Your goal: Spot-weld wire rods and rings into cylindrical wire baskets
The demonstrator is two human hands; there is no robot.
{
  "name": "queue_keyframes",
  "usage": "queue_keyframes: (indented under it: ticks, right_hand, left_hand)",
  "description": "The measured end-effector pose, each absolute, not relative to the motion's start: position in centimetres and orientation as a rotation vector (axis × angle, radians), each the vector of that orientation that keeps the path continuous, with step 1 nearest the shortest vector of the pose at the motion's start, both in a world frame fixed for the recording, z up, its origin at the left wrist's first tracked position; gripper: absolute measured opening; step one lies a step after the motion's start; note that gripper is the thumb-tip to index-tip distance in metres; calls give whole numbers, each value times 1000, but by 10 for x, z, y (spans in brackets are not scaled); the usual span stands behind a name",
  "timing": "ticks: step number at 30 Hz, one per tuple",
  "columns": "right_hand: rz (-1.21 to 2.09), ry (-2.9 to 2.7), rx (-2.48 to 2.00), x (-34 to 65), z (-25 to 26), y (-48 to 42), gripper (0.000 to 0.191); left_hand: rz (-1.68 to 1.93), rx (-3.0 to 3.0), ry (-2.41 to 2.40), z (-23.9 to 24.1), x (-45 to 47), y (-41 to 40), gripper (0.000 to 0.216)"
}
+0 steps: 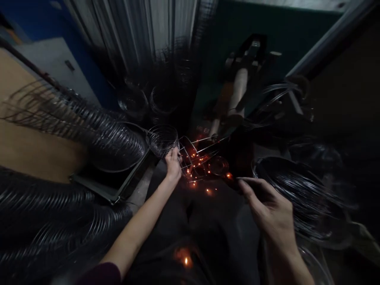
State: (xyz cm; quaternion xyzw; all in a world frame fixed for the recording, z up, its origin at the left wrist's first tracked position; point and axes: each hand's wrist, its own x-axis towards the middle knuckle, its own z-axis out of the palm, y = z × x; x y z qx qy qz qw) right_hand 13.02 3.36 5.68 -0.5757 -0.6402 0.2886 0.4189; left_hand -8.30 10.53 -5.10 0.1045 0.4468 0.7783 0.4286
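Note:
My left hand point(173, 163) is closed on the near side of a wire frame point(187, 151) made of thin straight rods. Orange sparks point(194, 156) scatter through and below this frame, just right of my fingers. A loose bundle of wire rings point(162, 139) shows right behind the left hand; whether it joins the frame I cannot tell. To the right, my right hand point(271, 206) is pinched, thumb against fingers, and what it holds is lost in the dark. Between the hands, a small ring point(219, 165) shows dimly among the sparks.
A machine with a pale cylindrical arm point(239, 91) stands ahead, before a green panel point(285, 31). Wire coils point(118, 138) lie on the left over a dark bin point(111, 194). More wire rings point(297, 194) sit at right. A glowing spot point(186, 261) shows low in front.

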Motion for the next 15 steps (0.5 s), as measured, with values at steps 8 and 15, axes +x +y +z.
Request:
queue_keyframes:
  ticks: [8,15]
  right_hand:
    - [346,-2297,-1087,82,103,67,16]
    - [430,-2314,-1144,68,87,88,17]
  left_hand:
    - [1871,270,1116,-68,-85,118,41]
    - [1777,673,1344,-75,-92,44,39]
